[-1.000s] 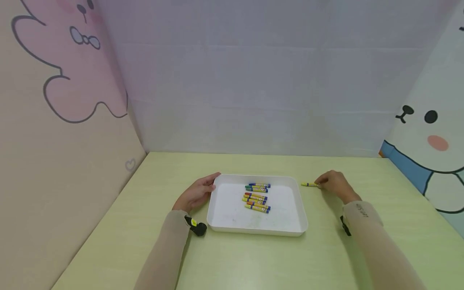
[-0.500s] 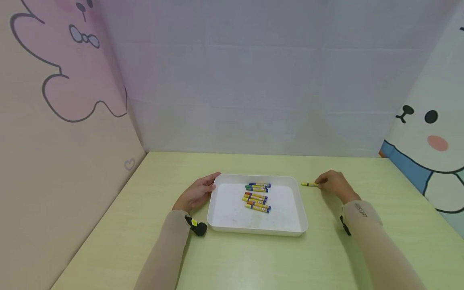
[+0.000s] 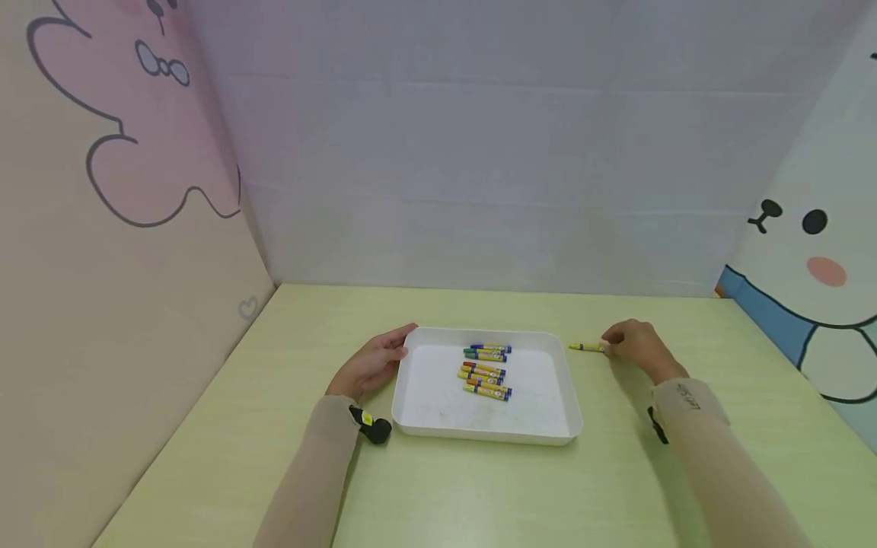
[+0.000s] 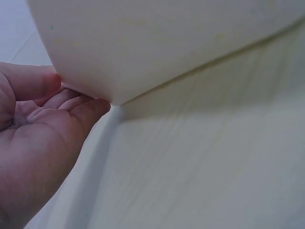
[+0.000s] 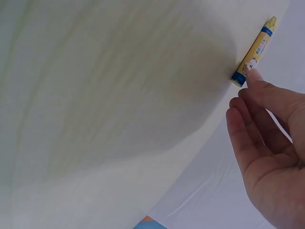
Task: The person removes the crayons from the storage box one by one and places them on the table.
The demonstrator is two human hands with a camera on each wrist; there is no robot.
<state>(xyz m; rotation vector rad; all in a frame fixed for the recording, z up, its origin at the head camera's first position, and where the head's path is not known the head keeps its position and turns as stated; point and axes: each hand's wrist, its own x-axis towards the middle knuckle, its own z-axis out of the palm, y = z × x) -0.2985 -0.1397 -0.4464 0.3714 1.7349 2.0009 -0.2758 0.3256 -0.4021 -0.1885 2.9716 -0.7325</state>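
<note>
A white tray (image 3: 541, 411) lies on the table with several crayons in it: a blue one (image 3: 493, 348), green ones (image 3: 486, 356), a red one (image 3: 483, 370) and yellow and orange ones (image 3: 488, 392). My left hand (image 3: 373, 365) grips its left side near the far corner; in the left wrist view the thumb is on the wall (image 4: 114, 57) and the fingertips are at the lower edge. To the right of the tray, a single yellow crayon (image 5: 257, 50) lies on the table. The thumb tip of my right hand (image 5: 267, 138) overlaps its blue-banded end, with the other fingertips just below that end.
The pale yellow-green table (image 3: 466, 495) meets a light cloth backdrop (image 3: 479, 190) behind. Panels with a pink cartoon animal (image 3: 164, 167) on the left and a white one (image 3: 822, 304) on the right flank it.
My right hand has shifted slightly to the right, baring more of the single yellow crayon, which stays in place. The left hand and the tray have stayed put.
</note>
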